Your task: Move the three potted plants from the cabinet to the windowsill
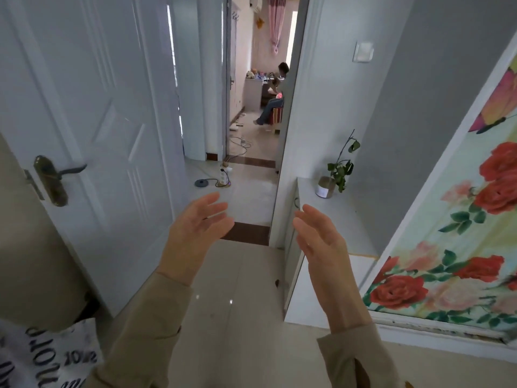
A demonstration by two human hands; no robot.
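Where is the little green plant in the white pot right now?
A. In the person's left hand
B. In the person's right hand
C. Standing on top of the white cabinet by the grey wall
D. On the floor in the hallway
C: the green leafy plant in its white pot stands on the white cabinet, while the left hand and right hand are open and empty.

Sleeves: long, beige, loose cuffs on left forearm (pixel 145 331) and right forearm (pixel 355 357).
Right cuff: small slit opening.
Hands: bare.
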